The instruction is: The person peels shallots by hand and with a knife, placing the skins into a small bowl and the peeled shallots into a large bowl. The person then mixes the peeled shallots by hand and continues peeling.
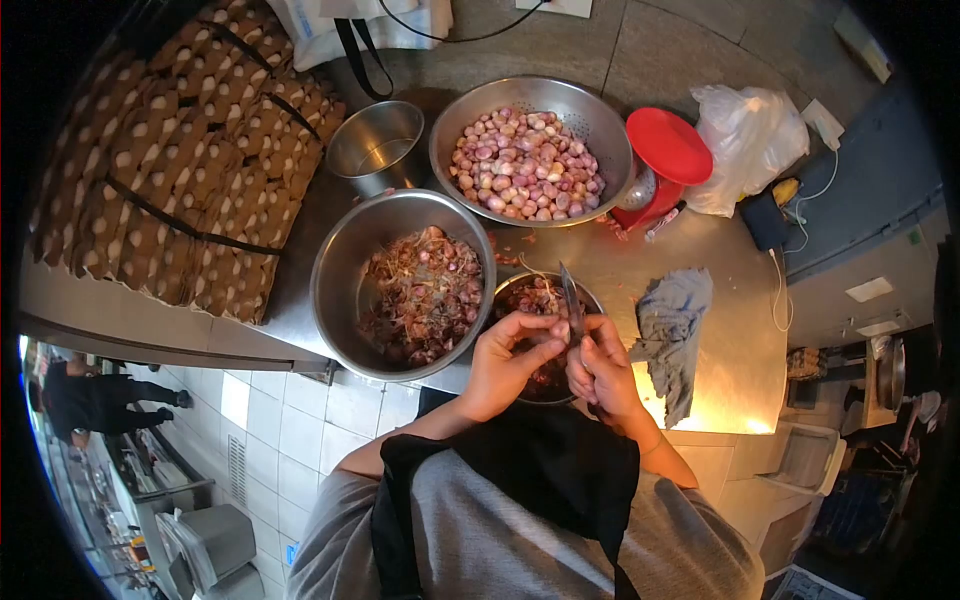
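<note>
My left hand (512, 362) pinches a small shallot (563, 329), mostly hidden by the fingertips. In my right hand (606, 368) is a small knife (571, 292), its blade pointing up and away from me beside the shallot. Both hands are over a metal bowl (597, 290) that holds shallot skins and dark scraps. To the left stands a larger metal basin (327, 255) with unpeeled shallots and dry roots. Behind it, peeled pink shallots (525, 165) fill a metal colander (607, 128).
An open metal pot (350, 135) stands by stacked egg trays (190, 150) at the left. A red lid (670, 146), a white plastic bag (745, 140) and a grey cloth (672, 335) are on the right of the steel table (745, 350). Another person (100, 400) is far left.
</note>
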`<control>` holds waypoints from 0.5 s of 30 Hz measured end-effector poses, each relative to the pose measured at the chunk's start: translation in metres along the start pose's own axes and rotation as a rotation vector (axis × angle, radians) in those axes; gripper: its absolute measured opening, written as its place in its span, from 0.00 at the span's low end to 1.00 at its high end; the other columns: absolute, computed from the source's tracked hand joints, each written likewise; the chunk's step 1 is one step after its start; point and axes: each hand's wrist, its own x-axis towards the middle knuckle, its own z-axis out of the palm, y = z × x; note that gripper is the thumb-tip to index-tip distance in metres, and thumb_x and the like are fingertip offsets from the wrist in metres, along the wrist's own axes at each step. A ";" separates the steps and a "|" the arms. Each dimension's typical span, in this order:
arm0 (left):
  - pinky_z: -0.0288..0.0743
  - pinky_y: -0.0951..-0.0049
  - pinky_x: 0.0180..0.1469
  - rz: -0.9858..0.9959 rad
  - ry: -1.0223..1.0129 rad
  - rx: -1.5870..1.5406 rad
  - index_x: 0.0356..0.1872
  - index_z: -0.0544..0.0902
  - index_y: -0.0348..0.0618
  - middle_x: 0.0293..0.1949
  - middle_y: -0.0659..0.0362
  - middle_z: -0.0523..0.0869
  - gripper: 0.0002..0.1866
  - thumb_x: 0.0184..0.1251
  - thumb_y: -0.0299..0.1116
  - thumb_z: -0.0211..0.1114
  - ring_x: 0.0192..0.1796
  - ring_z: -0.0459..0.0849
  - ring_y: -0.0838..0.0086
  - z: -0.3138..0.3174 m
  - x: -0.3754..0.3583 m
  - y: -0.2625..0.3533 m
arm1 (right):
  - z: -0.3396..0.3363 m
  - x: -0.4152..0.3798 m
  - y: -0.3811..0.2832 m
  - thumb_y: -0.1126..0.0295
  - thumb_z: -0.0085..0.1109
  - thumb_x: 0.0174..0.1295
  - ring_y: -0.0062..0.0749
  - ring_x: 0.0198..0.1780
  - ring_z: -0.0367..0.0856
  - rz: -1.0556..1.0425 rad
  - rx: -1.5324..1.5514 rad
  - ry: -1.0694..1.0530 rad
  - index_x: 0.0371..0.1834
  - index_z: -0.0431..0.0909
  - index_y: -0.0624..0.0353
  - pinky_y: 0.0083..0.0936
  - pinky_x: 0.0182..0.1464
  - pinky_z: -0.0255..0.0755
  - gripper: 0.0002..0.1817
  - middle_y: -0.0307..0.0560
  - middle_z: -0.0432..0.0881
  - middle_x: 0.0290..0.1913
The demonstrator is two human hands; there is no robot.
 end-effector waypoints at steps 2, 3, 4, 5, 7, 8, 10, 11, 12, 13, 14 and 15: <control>0.71 0.77 0.49 -0.082 0.001 -0.014 0.43 0.75 0.37 0.41 0.59 0.79 0.12 0.57 0.23 0.60 0.45 0.76 0.78 -0.002 0.001 -0.003 | -0.002 0.002 0.001 0.65 0.43 0.65 0.14 0.14 0.53 -0.061 -0.044 0.014 0.42 0.59 0.52 0.11 0.15 0.49 0.07 0.33 0.59 0.17; 0.71 0.77 0.48 -0.124 0.001 -0.021 0.45 0.74 0.37 0.41 0.60 0.78 0.12 0.58 0.24 0.59 0.45 0.76 0.79 -0.003 0.001 -0.003 | -0.003 0.002 0.003 0.66 0.44 0.65 0.14 0.16 0.54 -0.092 -0.065 0.021 0.42 0.59 0.53 0.11 0.16 0.49 0.08 0.33 0.59 0.18; 0.70 0.77 0.48 -0.121 -0.005 -0.017 0.45 0.74 0.37 0.42 0.60 0.78 0.12 0.59 0.25 0.59 0.45 0.75 0.79 -0.003 0.001 -0.001 | -0.003 0.003 0.004 0.66 0.44 0.64 0.13 0.17 0.55 -0.101 -0.114 0.017 0.42 0.59 0.53 0.11 0.18 0.50 0.08 0.33 0.59 0.19; 0.70 0.77 0.48 -0.119 -0.010 -0.013 0.45 0.74 0.38 0.42 0.61 0.78 0.12 0.60 0.25 0.58 0.45 0.75 0.79 -0.002 0.001 0.002 | -0.003 0.003 0.006 0.67 0.45 0.64 0.13 0.18 0.55 -0.109 -0.162 0.012 0.43 0.59 0.54 0.11 0.19 0.50 0.09 0.32 0.59 0.19; 0.69 0.78 0.48 -0.115 -0.014 -0.034 0.45 0.74 0.38 0.42 0.61 0.77 0.12 0.60 0.26 0.58 0.46 0.74 0.80 -0.003 0.002 0.003 | -0.001 0.003 0.007 0.67 0.45 0.64 0.13 0.19 0.56 -0.123 -0.224 -0.006 0.43 0.59 0.56 0.11 0.20 0.51 0.10 0.32 0.59 0.20; 0.69 0.79 0.49 -0.114 -0.012 -0.058 0.45 0.74 0.38 0.42 0.62 0.77 0.12 0.60 0.26 0.58 0.46 0.74 0.80 -0.006 0.004 -0.001 | 0.000 0.003 0.007 0.67 0.45 0.64 0.13 0.19 0.56 -0.128 -0.238 -0.018 0.43 0.59 0.56 0.11 0.20 0.51 0.10 0.32 0.59 0.20; 0.68 0.79 0.49 -0.145 -0.018 -0.092 0.45 0.74 0.39 0.42 0.62 0.77 0.12 0.60 0.26 0.58 0.46 0.74 0.80 -0.008 0.005 -0.002 | 0.001 0.003 0.006 0.66 0.45 0.64 0.13 0.19 0.56 -0.121 -0.242 -0.029 0.43 0.59 0.56 0.11 0.20 0.51 0.10 0.33 0.60 0.21; 0.68 0.79 0.49 -0.178 -0.025 -0.102 0.45 0.74 0.39 0.42 0.62 0.77 0.12 0.60 0.26 0.58 0.45 0.74 0.80 -0.009 0.005 0.000 | 0.000 0.002 0.005 0.66 0.45 0.64 0.13 0.19 0.56 -0.108 -0.232 -0.028 0.43 0.59 0.56 0.12 0.20 0.51 0.10 0.33 0.60 0.21; 0.69 0.79 0.49 -0.211 -0.031 -0.113 0.45 0.74 0.40 0.42 0.62 0.77 0.12 0.60 0.26 0.58 0.45 0.74 0.80 -0.009 0.005 0.002 | -0.001 0.002 0.004 0.66 0.46 0.64 0.13 0.19 0.56 -0.095 -0.223 -0.026 0.43 0.59 0.56 0.12 0.20 0.52 0.10 0.33 0.60 0.21; 0.69 0.79 0.48 -0.233 -0.044 -0.173 0.45 0.74 0.40 0.42 0.63 0.77 0.11 0.60 0.26 0.57 0.45 0.74 0.80 -0.009 0.004 0.005 | -0.001 0.001 0.004 0.66 0.46 0.64 0.14 0.19 0.56 -0.086 -0.205 -0.022 0.43 0.59 0.56 0.12 0.20 0.51 0.10 0.33 0.60 0.21; 0.69 0.78 0.48 -0.254 -0.056 -0.234 0.45 0.74 0.41 0.42 0.63 0.77 0.11 0.61 0.26 0.57 0.45 0.75 0.79 -0.008 0.004 0.007 | 0.000 0.001 0.003 0.65 0.46 0.64 0.14 0.19 0.56 -0.077 -0.187 -0.017 0.42 0.59 0.56 0.12 0.20 0.51 0.10 0.33 0.60 0.20; 0.69 0.78 0.48 -0.275 -0.069 -0.295 0.45 0.74 0.41 0.42 0.63 0.77 0.11 0.61 0.26 0.57 0.45 0.75 0.79 -0.008 0.004 0.009 | 0.000 0.001 0.002 0.65 0.46 0.64 0.14 0.18 0.56 -0.069 -0.169 -0.013 0.42 0.59 0.56 0.12 0.20 0.51 0.10 0.33 0.59 0.20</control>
